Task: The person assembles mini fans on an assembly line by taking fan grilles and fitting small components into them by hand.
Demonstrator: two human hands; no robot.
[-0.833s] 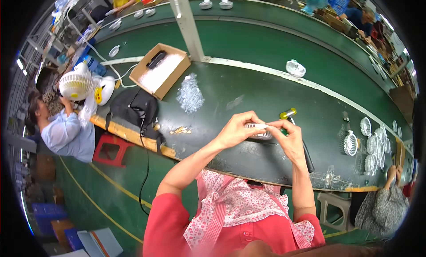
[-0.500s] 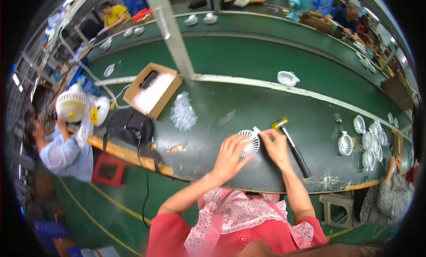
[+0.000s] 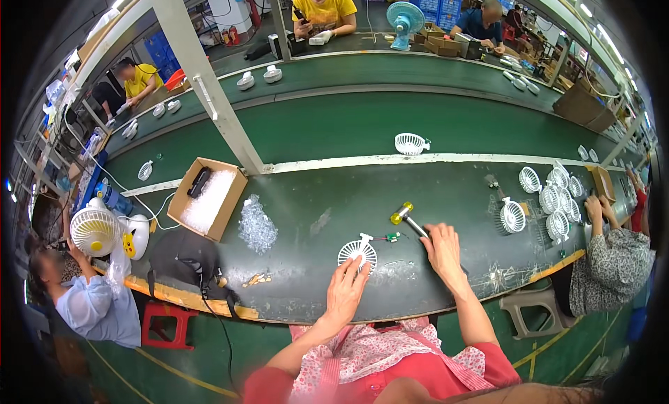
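A round white fan grille (image 3: 357, 250) lies on the dark green bench, with a short neck and a thin lead running to a small green circuit board (image 3: 393, 237). My left hand (image 3: 346, 290) rests on the grille's near side, fingers stretched out over its ribs. To the right, my right hand (image 3: 444, 254) is over the handle of a hammer (image 3: 412, 223), thumb on one side and fingers on the other. The hammer's yellow-ended head lies on the bench; the palm hides most of the black grip.
A cardboard box (image 3: 233, 202) and a pile of small clear plastic pieces (image 3: 257, 225) sit left, near a black bag (image 3: 185, 260). Several white grilles (image 3: 550, 198) lie at right, beside a co-worker. Another grille (image 3: 411, 144) is on the belt behind the white rail (image 3: 334, 165).
My right hand has left the grille's neck and moved onto the hammer handle. The grille now lies flatter under my left hand, its lead and board exposed. The view has tilted up.
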